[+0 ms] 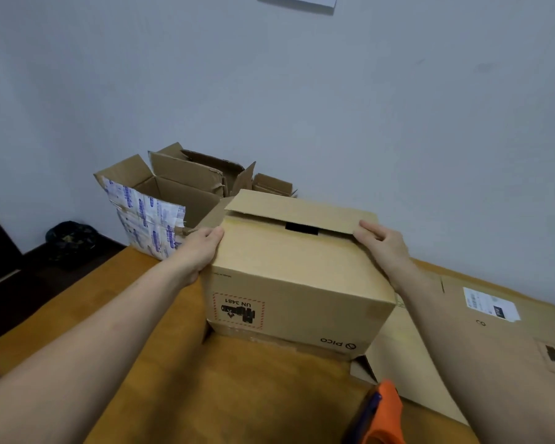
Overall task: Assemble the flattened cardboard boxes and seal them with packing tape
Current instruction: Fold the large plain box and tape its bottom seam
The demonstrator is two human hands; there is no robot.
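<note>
Head view: cardboard box (295, 277) is sitting mid-worktop (237, 395) toward the far edge, left hand (202, 248) is gripping its upper left edge, right hand (382, 241) is pinching the far flap (295, 208) by its right corner.

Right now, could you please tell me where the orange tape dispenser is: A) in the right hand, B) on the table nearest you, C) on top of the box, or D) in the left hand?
B: the tape dispenser lies on the table, while the left hand and right hand hold the box.
</note>
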